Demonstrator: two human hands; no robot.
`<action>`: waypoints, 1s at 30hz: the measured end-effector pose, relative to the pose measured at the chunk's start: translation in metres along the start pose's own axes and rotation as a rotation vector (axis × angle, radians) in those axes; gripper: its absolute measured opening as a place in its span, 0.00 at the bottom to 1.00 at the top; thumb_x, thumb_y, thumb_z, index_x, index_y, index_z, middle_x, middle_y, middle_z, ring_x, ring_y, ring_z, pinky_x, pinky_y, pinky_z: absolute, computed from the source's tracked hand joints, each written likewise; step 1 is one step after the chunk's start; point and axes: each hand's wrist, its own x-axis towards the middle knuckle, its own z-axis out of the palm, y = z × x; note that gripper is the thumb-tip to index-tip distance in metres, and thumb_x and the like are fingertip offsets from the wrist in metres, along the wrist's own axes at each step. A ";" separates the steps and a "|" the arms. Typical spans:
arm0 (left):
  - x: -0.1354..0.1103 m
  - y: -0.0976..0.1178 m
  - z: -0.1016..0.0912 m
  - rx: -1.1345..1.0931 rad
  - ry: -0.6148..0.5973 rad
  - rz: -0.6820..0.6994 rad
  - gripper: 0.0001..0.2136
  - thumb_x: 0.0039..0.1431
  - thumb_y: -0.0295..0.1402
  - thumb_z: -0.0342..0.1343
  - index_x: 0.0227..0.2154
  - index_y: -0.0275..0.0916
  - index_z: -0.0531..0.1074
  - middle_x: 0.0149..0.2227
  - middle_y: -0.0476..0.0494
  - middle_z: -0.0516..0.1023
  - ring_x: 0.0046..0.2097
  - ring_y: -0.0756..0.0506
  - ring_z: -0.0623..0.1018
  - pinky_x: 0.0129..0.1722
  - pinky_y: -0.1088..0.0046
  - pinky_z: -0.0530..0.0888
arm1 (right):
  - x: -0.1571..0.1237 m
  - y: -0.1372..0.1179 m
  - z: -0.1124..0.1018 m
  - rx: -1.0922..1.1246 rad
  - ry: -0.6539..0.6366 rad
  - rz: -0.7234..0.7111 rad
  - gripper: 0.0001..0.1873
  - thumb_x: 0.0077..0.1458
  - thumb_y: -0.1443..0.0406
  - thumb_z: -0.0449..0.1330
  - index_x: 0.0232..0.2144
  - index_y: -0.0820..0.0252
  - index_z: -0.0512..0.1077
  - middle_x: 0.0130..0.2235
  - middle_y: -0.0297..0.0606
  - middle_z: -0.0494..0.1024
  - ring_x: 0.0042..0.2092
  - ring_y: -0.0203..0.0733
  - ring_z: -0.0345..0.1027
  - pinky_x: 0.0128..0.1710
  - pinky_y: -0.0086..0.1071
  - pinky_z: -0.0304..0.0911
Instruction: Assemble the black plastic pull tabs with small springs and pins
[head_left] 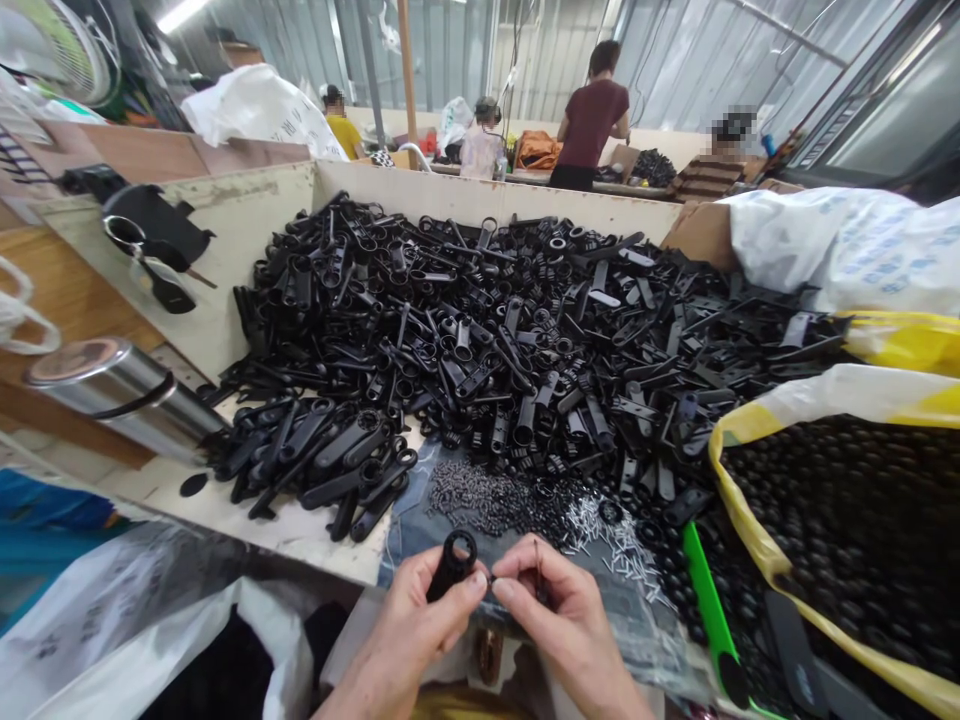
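Observation:
My left hand (424,615) is closed around a black plastic part with a ring-shaped end (442,575), which points up. Close beside it, my right hand (559,605) pinches a tiny dark piece (491,578) between thumb and fingertips, near my left thumb. Something thin and dark also shows among the right fingers, too small to name. Beyond my hands, small dark bits (469,495) and silvery pins (600,530) lie on a blue-grey cloth (424,525). A heap of similar black parts (352,450) lies to the left.
A large pile of black plastic parts (465,330) fills the walled bench (487,185). At left lies a steel flask (135,395). A yellow-edged bag (750,520) of black round pieces and a green strip (709,600) are at right. Several people work at the back.

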 end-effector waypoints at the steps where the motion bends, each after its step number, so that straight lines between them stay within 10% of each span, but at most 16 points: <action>1: 0.000 0.000 0.000 -0.007 -0.003 -0.003 0.28 0.46 0.59 0.71 0.31 0.37 0.74 0.18 0.61 0.56 0.22 0.55 0.51 0.22 0.78 0.49 | 0.000 0.001 -0.001 0.007 -0.008 0.004 0.15 0.59 0.52 0.68 0.30 0.57 0.80 0.27 0.30 0.67 0.29 0.36 0.58 0.29 0.29 0.54; 11: 0.006 -0.011 -0.004 -0.082 -0.056 0.022 0.24 0.50 0.55 0.71 0.31 0.37 0.75 0.20 0.60 0.56 0.22 0.55 0.50 0.20 0.78 0.47 | 0.002 0.006 -0.001 0.134 -0.035 0.076 0.20 0.59 0.47 0.68 0.32 0.58 0.79 0.29 0.31 0.70 0.29 0.35 0.58 0.29 0.28 0.56; 25: 0.019 -0.027 -0.011 0.270 0.102 0.265 0.13 0.56 0.43 0.66 0.27 0.37 0.79 0.28 0.46 0.77 0.33 0.46 0.72 0.34 0.74 0.70 | 0.007 -0.013 -0.015 -0.433 -0.165 -0.432 0.08 0.71 0.70 0.57 0.40 0.57 0.76 0.35 0.35 0.76 0.34 0.37 0.71 0.34 0.27 0.64; 30: 0.019 -0.026 -0.007 0.108 0.018 0.108 0.21 0.47 0.53 0.70 0.27 0.38 0.76 0.17 0.57 0.64 0.19 0.53 0.60 0.20 0.77 0.60 | 0.004 -0.015 -0.013 -0.364 -0.131 -0.348 0.06 0.68 0.69 0.61 0.37 0.57 0.77 0.32 0.33 0.76 0.32 0.36 0.71 0.32 0.26 0.64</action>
